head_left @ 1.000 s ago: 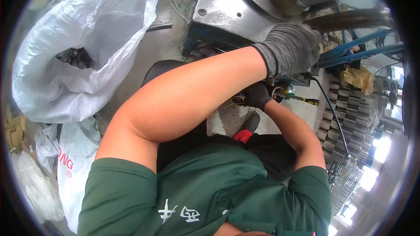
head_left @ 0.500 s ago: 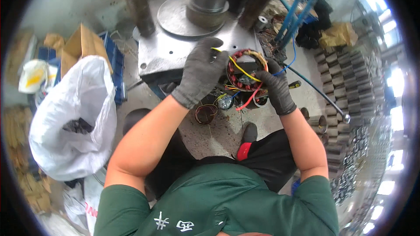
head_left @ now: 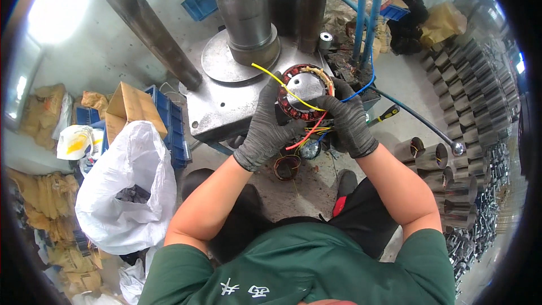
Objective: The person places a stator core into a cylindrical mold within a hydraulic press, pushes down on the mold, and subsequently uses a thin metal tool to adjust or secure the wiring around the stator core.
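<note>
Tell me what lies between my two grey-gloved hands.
In the head view, a round, dark red wound ring lies between the left hand and the right hand, with a yellow wire crossing its face.

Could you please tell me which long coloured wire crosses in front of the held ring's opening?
The yellow wire; the red wire angles down below the ring, and the blue wire runs off to the right.

Matt grey ribbed knit cloth covers the hands [head_left: 265,131]. The red-and-tan wound wire ring [head_left: 283,92] looks glossy and ridged, the thin yellow wire [head_left: 270,73] smooth plastic. The silver flat metal worktop [head_left: 226,118] is shiny but scuffed; the upright grey metal cylinder [head_left: 243,20], smooth; the white woven-plastic sack [head_left: 101,197], crinkled.
</note>
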Demonstrator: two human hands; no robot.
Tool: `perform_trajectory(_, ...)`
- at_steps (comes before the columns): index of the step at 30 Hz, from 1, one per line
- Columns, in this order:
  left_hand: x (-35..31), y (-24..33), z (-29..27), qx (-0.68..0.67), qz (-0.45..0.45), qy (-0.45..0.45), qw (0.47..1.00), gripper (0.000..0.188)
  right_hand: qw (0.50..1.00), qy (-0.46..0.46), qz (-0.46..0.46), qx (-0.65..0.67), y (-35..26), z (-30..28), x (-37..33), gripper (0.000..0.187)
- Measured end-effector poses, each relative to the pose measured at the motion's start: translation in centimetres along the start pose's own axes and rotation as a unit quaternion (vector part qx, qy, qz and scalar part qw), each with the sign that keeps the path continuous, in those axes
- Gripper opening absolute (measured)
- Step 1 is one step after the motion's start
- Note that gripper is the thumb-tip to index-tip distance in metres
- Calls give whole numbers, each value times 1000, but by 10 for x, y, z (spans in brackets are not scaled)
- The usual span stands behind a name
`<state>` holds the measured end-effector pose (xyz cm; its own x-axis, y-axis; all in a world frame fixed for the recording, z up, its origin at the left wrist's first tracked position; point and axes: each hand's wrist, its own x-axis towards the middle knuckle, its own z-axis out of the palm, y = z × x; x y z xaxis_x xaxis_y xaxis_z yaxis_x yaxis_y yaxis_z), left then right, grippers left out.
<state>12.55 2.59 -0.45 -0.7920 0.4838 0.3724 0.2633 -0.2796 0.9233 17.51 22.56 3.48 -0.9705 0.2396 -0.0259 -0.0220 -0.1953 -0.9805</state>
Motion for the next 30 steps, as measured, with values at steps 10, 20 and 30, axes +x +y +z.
perform_trajectory(10, 13, 3, -23, 230, 136, -49, 962, 122, 998, -66, -1, 18, 4, 6, -7, 76)
perform_trajectory(20, 13, 21, -30, 306, 205, 27, 929, 122, 990, -142, -11, 22, -1, 13, -11, 114)
perform_trajectory(30, 12, 25, -34, 303, 220, 14, 927, 126, 979, -186, -71, -28, -10, 11, -5, 96)
